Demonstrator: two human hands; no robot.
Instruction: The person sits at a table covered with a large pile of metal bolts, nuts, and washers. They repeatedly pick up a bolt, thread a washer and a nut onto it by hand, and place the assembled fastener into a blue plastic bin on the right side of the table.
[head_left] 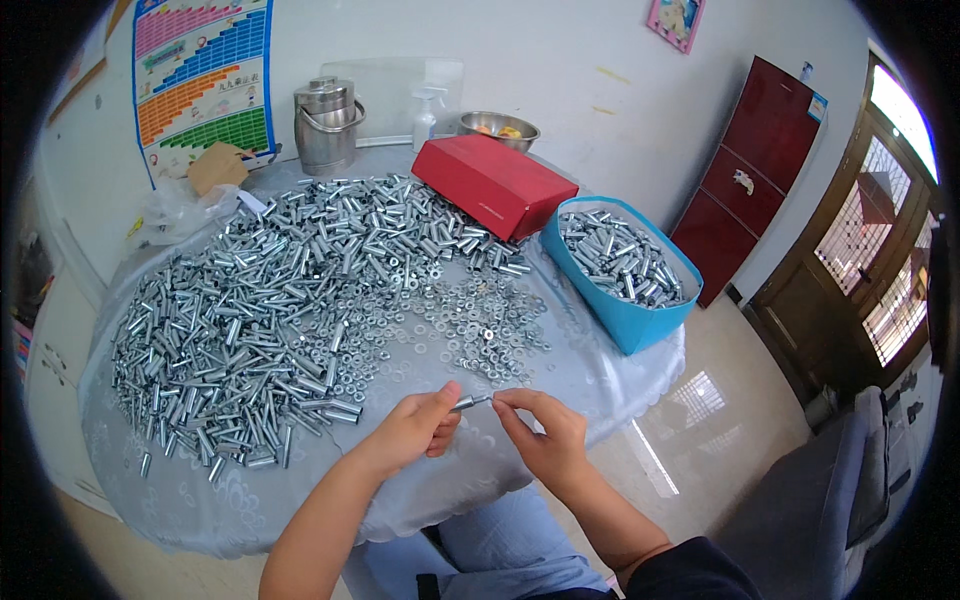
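Note:
Close to the table's front edge, my left hand (415, 425) is closed around a metal sleeve anchor bolt (466, 403), whose end sticks out to the right past the thumb. The fingertips of my right hand (548, 430) pinch at the tip of that bolt; whether a small nut or washer sits between them is too small to tell. Just beyond my hands lie scattered washers and nuts (490, 335). A large heap of loose metal sleeves and bolts (240, 320) spreads over the left and far part of the table.
A blue fabric bin (625, 328) full of metal anchors stands at the table's right edge, beside a red box (490, 180). Behind are a steel canister (326, 130), a spray bottle (424, 120) and a metal bowl (525, 131). A dark sofa (790, 500) stands at right.

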